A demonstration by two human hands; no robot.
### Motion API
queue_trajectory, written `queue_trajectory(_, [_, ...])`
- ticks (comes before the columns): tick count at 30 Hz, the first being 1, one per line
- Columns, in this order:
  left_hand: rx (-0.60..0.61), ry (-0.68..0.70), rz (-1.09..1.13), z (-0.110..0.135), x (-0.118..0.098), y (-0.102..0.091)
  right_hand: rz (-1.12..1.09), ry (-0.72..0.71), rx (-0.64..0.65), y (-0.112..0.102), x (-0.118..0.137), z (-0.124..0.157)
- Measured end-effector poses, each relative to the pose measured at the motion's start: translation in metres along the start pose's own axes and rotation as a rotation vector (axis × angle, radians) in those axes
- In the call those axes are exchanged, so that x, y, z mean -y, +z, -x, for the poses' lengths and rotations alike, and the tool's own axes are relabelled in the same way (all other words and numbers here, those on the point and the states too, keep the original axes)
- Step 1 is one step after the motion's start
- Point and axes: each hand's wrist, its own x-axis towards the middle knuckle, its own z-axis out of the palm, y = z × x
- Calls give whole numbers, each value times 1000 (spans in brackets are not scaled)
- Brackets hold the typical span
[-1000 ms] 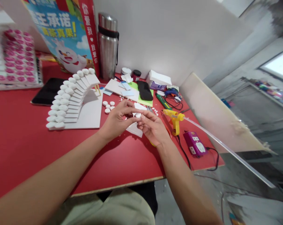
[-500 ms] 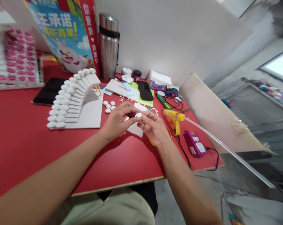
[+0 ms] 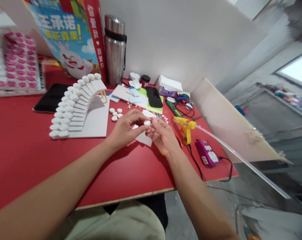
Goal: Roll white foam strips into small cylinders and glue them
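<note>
Disc [image 3: 147, 123], small and white, is over the surface [image 3: 131, 173], well back from its front edge, pinched by my left hand [image 3: 126, 128]; whether the right hand [image 3: 164, 136] beside it grips anything, I can't tell. I judge it light, perhaps soft and easily dented, so I'd hold its rim gently.

Shiny metal flask [image 3: 114, 56], upper left; smooth, glossy red bench [image 3: 126, 170] below; matt white disc [image 3: 147, 123] at centre; yellow plastic glue gun [image 3: 187, 134], right.
</note>
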Motion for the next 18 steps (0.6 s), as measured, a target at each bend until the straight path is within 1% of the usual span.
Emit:
queue_trajectory(2, [-30, -155, 115, -1, 2, -1, 152, -97, -68, -4, 3, 2])
queue_trajectory(3, [-43, -252, 192, -1, 4, -2, 291, -171, -123, -7, 6, 6])
queue_trajectory(4, [-60, -344, 282, -2, 5, -2, 475, -246, -184, -10, 10, 11])
queue_trajectory(6, [-105, -484, 467, -3, 7, -4, 943, -348, -291, -17, 18, 25])
queue_trajectory(7, [-127, -525, 546, -4, 7, -5, 1201, -351, -322, -21, 22, 34])
queue_trajectory(8, [-144, -553, 614, -5, 8, -5, 1429, -325, -348, -24, 25, 43])
queue_trajectory(10, [-142, -602, 714, -7, 8, -6, 1766, -204, -346, -29, 29, 58])
queue_trajectory(11, [-126, -627, 748, -7, 8, -6, 1876, -135, -321, -31, 30, 62])
queue_trajectory(13, [-93, -677, 800, -7, 7, -6, 2011, -38, -255, -34, 30, 66])
queue_trajectory(15, [-69, -715, 835, -6, 5, -6, 2064, 14, -216, -36, 29, 61])
queue_trajectory(18, [-52, -740, 871, -5, 2, -8, 2045, 134, -195, -35, 34, 47])
